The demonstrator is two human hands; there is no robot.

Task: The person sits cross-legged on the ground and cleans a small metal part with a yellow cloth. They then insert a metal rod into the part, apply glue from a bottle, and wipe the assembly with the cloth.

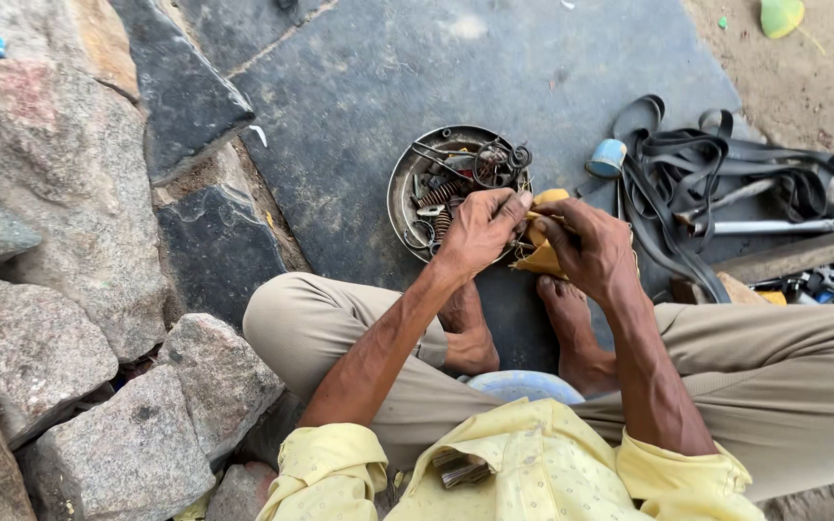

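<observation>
Pinched between both hands, a small yellow-orange packet (541,253) is held just above the near-right rim of a round metal tin (400,183), apparently so it stays over the tin while handled. The left hand (480,230) is closed on the packet's left edge, the right hand (586,246) clamped on its right side. Springs and hooks (456,178) are kept together in the tin. Black rubber tubing (716,164) and a blue cap (608,157) lie far right.

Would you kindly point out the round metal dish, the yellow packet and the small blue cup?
Metal dish (400,189), head view, bare left rim.
Yellow packet (541,259), head view, lower edge below the hands.
Blue cup (607,157), head view, its side.
</observation>
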